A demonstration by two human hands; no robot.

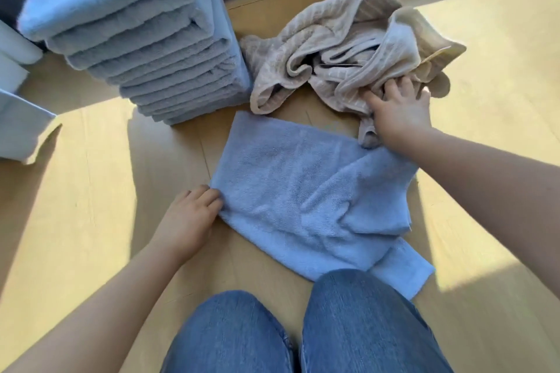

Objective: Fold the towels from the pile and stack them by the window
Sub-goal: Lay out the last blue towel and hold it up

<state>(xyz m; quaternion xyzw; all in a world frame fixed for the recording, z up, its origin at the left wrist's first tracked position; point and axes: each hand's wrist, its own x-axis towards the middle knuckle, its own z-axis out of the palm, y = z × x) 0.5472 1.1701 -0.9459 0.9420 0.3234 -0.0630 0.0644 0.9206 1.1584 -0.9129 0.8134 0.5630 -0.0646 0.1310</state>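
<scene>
Fingers (394, 86) of the right hand (400, 113) are dug into the beige towel (333, 48) and grip its folds; the left hand (189, 215) is curled at the left edge of the blue towel (303, 191), hold not determinable.
The floor (85, 206) carries everything: the stack of folded towels (136, 39) at far left, the blue towel flat before the knees (357, 312), and the beige towel crumpled beyond it, overlapping its far right corner.
</scene>
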